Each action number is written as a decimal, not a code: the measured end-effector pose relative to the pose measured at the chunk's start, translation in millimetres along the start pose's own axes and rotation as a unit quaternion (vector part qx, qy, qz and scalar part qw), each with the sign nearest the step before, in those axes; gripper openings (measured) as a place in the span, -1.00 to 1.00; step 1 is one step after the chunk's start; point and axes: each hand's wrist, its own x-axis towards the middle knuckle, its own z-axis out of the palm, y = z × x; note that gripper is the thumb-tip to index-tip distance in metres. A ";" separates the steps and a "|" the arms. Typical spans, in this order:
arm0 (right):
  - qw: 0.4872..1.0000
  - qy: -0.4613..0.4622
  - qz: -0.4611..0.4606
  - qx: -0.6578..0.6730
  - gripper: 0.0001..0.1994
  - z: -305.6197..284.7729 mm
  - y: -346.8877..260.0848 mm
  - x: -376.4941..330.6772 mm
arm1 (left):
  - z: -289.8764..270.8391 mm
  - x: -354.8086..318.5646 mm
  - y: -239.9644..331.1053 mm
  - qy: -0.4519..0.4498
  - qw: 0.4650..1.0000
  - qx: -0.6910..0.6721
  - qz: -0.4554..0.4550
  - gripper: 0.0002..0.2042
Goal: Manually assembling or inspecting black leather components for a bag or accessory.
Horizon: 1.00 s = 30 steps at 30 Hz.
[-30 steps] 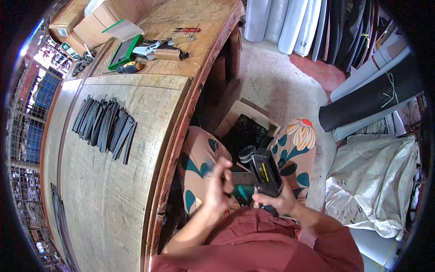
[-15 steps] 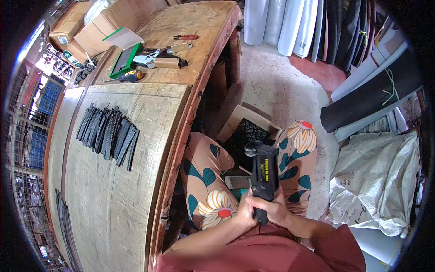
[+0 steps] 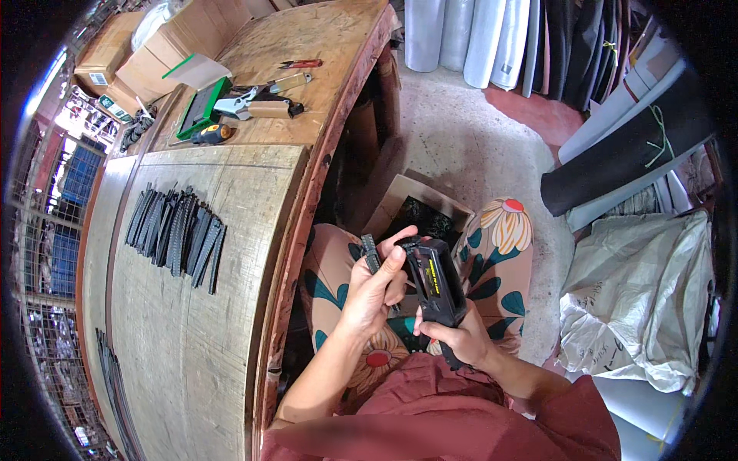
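Your left hand (image 3: pixel 373 293) is closed around a short dark textured strip (image 3: pixel 370 252), whose end stands up above the curled fingers. Your right hand (image 3: pixel 461 338) is wrapped around the handle of a black tool (image 3: pixel 440 286) with yellow lettering, which you hold tilted over your lap. Your left index finger reaches toward the tool's far end; you cannot tell from here whether it touches.

Below, between your knees, a cardboard box (image 3: pixel 390 201) holds a dark mass too small to make out. To your left, the table (image 3: pixel 246 223) carries a row of black strips (image 3: pixel 175 234) lying side by side, with longer dark strips (image 3: pixel 117 392) near its outer edge. Farther along it are an open green case (image 3: pixel 201 111), an orange-and-black screwdriver (image 3: pixel 212 134) just beside it, and red-handled snips (image 3: pixel 302 64). To your right lies a crumpled white sack (image 3: pixel 634 300), with a black roll (image 3: pixel 615 165) beyond it.
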 end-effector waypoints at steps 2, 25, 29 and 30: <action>1.000 0.016 -0.012 0.020 -0.90 0.2 7.2 -0.8 | -1.6 6.9 0.6 -0.017 0.999 -0.027 -0.003 -0.48; 0.992 0.099 -0.058 0.046 -0.88 -28.9 24.2 -2.3 | -25.1 16.4 -29.3 0.054 0.991 -0.060 -0.104 -0.65; 0.986 0.135 -0.087 -0.041 -0.88 -32.4 12.3 10.2 | -16.7 0.0 -23.6 -0.012 0.990 -0.049 -0.131 -0.62; 0.979 0.161 -0.123 -0.031 -0.87 -30.4 14.8 15.8 | -11.0 -5.0 -19.1 -0.021 0.989 -0.061 -0.130 -0.63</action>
